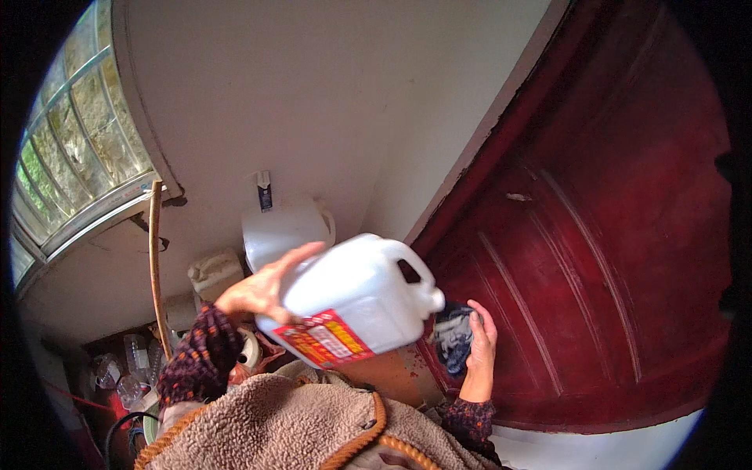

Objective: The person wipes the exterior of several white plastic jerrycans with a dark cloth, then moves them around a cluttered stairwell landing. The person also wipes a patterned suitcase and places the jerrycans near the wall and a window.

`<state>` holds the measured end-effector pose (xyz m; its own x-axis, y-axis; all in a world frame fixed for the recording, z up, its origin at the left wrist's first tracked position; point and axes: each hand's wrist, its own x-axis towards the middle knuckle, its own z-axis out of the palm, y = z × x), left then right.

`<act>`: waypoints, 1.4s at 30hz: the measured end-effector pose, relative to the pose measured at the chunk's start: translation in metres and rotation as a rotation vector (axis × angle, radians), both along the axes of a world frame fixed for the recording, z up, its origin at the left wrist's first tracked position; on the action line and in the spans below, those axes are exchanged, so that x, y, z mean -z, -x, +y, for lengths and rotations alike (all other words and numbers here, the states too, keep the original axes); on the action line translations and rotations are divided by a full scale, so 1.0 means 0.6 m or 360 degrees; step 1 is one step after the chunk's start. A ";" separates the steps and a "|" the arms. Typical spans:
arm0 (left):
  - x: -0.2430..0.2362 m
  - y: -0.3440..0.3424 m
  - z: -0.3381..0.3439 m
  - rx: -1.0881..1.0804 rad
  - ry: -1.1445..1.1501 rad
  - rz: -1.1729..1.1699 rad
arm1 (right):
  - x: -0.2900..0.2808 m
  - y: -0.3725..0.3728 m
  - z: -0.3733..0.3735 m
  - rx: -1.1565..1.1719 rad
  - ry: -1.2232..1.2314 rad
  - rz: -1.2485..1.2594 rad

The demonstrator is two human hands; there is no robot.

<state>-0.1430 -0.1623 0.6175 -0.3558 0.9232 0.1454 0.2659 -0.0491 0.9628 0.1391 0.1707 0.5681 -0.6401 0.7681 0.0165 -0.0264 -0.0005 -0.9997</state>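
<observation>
Head view showed the left hand (260, 290) spread, gripping the base end of a tilted white jug (356, 294), its mouth just beside the dark cloth (453, 345) that the right hand (481, 345) curled around. Beyond were a larger white container (283, 227), a wooden stick (155, 258) and a dark red panel (564, 266).

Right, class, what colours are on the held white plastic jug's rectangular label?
The label is mainly red, with yellow and white; best seen in the head view.
</observation>
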 end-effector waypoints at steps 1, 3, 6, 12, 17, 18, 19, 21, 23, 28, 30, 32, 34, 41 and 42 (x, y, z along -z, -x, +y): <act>-0.004 0.005 -0.033 -0.0187 0.0047 -0.0016 | -0.006 0.019 0.003 -0.0074 0.0118 0.0042; -0.006 0.027 -0.091 -0.0469 0.0022 -0.0069 | -0.037 0.075 0.008 -0.0107 0.0159 0.0140; 0.009 0.049 -0.168 -0.0856 0.0000 -0.0055 | -0.115 0.200 0.024 -0.0198 -0.0210 0.0468; -0.018 0.046 -0.237 -0.1188 -0.0293 -0.0030 | -0.310 0.498 0.094 0.0200 -0.1295 0.0922; -0.057 0.006 -0.216 -0.1426 -0.0277 -0.0192 | -0.339 0.698 0.209 0.0576 -0.1852 0.0931; -0.063 0.004 -0.212 -0.1440 -0.0245 -0.0164 | -0.310 0.738 0.223 0.0698 -0.1968 0.0837; -0.068 0.002 -0.207 -0.1455 -0.0215 -0.0194 | -0.256 0.772 0.227 0.0616 -0.1738 0.0716; -0.074 0.005 -0.203 -0.1424 -0.0190 -0.0228 | -0.124 0.797 0.230 0.0399 -0.1828 0.0229; -0.076 0.016 -0.202 -0.1333 -0.0195 -0.0212 | 0.037 0.764 0.209 -0.0013 -0.1597 -0.0396; -0.064 0.053 -0.189 -0.0998 -0.0292 -0.0266 | 0.250 0.517 0.149 -0.0606 -0.0766 -0.0940; -0.067 0.084 -0.154 -0.0882 -0.0365 -0.0200 | 0.225 0.429 0.152 -0.0593 -0.0157 -0.0718; -0.074 0.127 -0.095 -0.0710 -0.0304 -0.0210 | 0.168 0.381 0.157 -0.0435 0.0096 -0.0549; -0.086 0.179 -0.010 -0.0481 -0.0241 -0.0187 | 0.090 0.356 0.170 -0.0509 0.0112 -0.0046; -0.041 0.144 0.085 0.0767 -0.0207 -0.0472 | -0.070 0.137 -0.010 -0.0430 0.0375 0.0396; -0.023 0.109 0.053 0.0770 -0.0271 -0.0310 | -0.070 0.073 -0.066 -0.0244 0.0203 0.0322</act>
<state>-0.2082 -0.1304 0.6311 0.0680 0.9574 0.2805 -0.0082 -0.2807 0.9598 0.0955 0.1310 0.6099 -0.7427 0.6665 0.0649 -0.2150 -0.1455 -0.9657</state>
